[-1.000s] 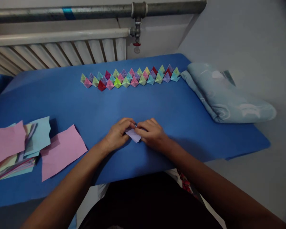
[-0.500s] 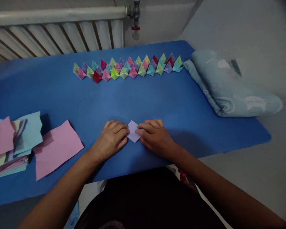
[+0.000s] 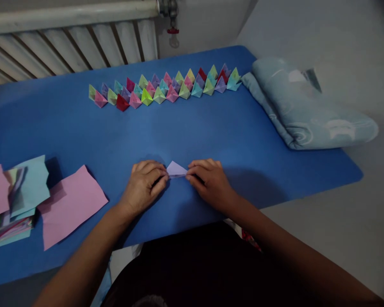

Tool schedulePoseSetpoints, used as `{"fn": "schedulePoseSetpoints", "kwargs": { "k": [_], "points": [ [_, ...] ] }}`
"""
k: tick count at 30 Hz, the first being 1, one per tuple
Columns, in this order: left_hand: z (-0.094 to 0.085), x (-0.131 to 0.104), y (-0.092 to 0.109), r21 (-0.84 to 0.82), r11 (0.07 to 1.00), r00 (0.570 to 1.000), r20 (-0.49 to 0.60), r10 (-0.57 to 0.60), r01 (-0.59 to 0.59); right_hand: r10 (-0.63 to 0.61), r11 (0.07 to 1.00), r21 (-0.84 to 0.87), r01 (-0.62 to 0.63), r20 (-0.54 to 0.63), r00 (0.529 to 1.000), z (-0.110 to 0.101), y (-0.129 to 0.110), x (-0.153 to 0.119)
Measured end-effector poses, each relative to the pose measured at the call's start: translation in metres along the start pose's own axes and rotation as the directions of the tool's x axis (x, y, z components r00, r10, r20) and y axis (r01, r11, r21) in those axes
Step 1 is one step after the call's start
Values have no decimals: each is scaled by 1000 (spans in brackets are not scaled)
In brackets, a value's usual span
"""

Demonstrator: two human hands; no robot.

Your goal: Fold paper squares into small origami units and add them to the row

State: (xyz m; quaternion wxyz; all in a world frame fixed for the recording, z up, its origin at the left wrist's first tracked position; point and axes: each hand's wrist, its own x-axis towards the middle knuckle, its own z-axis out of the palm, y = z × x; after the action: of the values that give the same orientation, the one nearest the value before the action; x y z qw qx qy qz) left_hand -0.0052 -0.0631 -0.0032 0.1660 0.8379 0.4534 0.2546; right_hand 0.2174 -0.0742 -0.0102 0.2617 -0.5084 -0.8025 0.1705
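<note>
A small piece of lilac origami paper (image 3: 176, 169) sits between my hands above the blue tabletop (image 3: 131, 136), showing as a triangle with its point away from me. My left hand (image 3: 146, 184) pinches its left corner between thumb and fingers. At the right corner, my right hand (image 3: 208, 180) grips it the same way. The lower edge looks folded, though the underside is hidden. To the left of my left hand lies a loose pink paper sheet (image 3: 73, 204).
Rows of small folded paper boats (image 3: 160, 87) in many colours stand along the far side. A pile of coloured paper (image 3: 28, 187) lies at the left edge. A folded pale-blue blanket (image 3: 307, 111) rests at the right. Behind the table is a white radiator (image 3: 77, 47).
The lilac paper has gone from a diamond shape to a triangle, its near half folded out of sight. Both hands now pinch its side corners. The view has shifted slightly.
</note>
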Motion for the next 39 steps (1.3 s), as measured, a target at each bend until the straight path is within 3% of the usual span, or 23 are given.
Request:
{"fn": "schedulePoseSetpoints", "kwargs": {
  "k": [6,15,39],
  "points": [
    [4,5,0,-59,991,992,-19,-122,121,119,993,17,-119,7,993,3,-6,4],
    [11,5,-3,64,985,987,-28,-157,158,200,979,-46,-198,25,980,3,-10,10],
    [8,13,8,288,943,982,40,-183,164,217,969,-127,-210,43,975,4,-14,17]
  ]
}}
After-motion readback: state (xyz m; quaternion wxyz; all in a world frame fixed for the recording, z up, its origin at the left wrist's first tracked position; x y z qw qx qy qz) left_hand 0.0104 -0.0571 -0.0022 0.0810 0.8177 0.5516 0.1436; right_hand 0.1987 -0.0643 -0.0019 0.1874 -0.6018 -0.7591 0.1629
